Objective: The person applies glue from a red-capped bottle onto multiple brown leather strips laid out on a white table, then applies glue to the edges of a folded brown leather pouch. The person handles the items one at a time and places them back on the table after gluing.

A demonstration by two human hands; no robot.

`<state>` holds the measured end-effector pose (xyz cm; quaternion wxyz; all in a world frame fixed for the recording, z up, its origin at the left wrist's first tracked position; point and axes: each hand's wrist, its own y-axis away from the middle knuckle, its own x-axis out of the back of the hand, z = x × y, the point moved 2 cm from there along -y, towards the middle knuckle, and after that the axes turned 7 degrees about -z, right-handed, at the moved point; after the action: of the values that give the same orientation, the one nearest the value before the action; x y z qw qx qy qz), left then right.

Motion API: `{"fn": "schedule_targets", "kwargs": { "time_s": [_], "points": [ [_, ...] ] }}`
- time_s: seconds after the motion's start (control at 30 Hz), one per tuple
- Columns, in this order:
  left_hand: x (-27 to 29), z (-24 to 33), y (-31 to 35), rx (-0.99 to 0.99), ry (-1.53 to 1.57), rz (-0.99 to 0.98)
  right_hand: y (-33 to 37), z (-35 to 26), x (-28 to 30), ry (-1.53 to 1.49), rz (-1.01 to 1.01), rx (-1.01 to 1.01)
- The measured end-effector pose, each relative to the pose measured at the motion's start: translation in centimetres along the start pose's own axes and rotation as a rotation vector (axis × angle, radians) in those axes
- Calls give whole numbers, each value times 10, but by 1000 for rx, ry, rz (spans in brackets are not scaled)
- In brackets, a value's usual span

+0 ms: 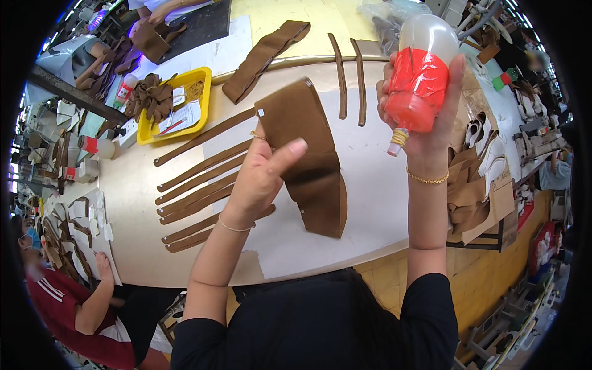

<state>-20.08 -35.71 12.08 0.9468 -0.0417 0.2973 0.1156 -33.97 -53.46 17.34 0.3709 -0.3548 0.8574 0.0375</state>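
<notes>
My right hand is wrapped round a squeeze bottle, cloudy with a red band about its middle. The bottle is tipped upside down, its narrow nozzle pointing down and to the left. My left hand supports a wide brown panel, thumb over the front and most fingers hidden behind. That panel is tilted up at its far end and bent across its middle. Several long brown strips lie side by side on the table, left of my left forearm. Two thin brown strips lie beyond the panel.
A yellow tray with brown pieces and paper stands at the far left. Another brown piece lies at the back. Stacked brown pieces are to the right. A person in a red shirt works at the left; another person's hands show far off.
</notes>
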Motion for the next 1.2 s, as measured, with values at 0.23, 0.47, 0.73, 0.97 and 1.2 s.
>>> {"fn": "schedule_targets", "kwargs": {
  "time_s": [0.23,0.47,0.73,0.97,1.2],
  "points": [
    [-7,6,0,188,-23,-69,-2,-2,-2,384,-83,188],
    [-11,15,9,233,-9,-110,-15,5,-12,673,-291,261],
    [-13,17,16,220,14,-135,-26,18,-8,624,-294,234],
    [-11,17,16,214,40,-129,-13,21,-28,687,-246,217],
    [-11,15,12,170,29,-104,4,27,-24,628,-228,266]
  ]
}}
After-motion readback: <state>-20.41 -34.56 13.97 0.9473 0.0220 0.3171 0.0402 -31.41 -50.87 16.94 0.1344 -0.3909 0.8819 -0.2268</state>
